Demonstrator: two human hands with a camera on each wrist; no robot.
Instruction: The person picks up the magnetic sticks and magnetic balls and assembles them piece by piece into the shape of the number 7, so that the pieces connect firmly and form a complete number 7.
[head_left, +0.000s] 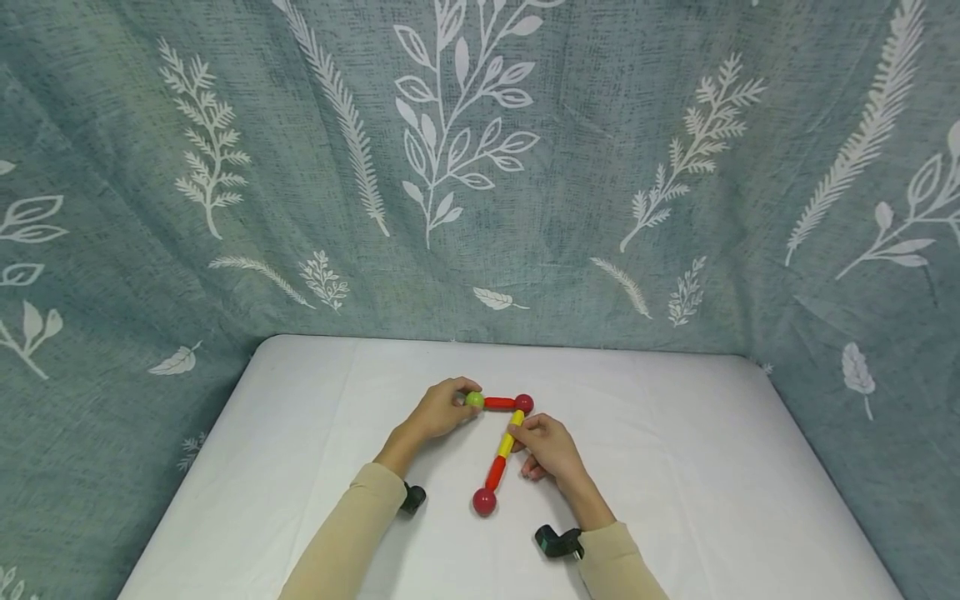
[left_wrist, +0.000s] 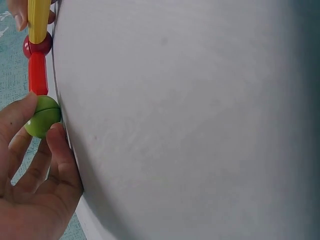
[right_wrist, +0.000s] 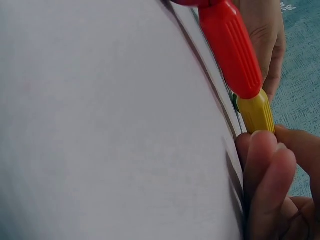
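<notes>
My left hand (head_left: 442,407) pinches a green ball (left_wrist: 43,117) between thumb and fingers. From that ball a short red rod (head_left: 499,403) runs right to a dark red ball (head_left: 524,403). A yellow rod (head_left: 511,435) slants down toward me from the dark red ball, and my right hand (head_left: 552,447) pinches it from the right side. Joined to its near end is another red rod (right_wrist: 231,47), which ends in a second dark red ball (head_left: 484,502). In the right wrist view my fingers cover part of the yellow rod.
A white cloth-covered table (head_left: 675,467) lies under the pieces. Behind it hangs a blue-green curtain (head_left: 570,275) with white leaf prints, which also rises along both sides. Black wrist devices (head_left: 557,542) sit at both sleeve cuffs.
</notes>
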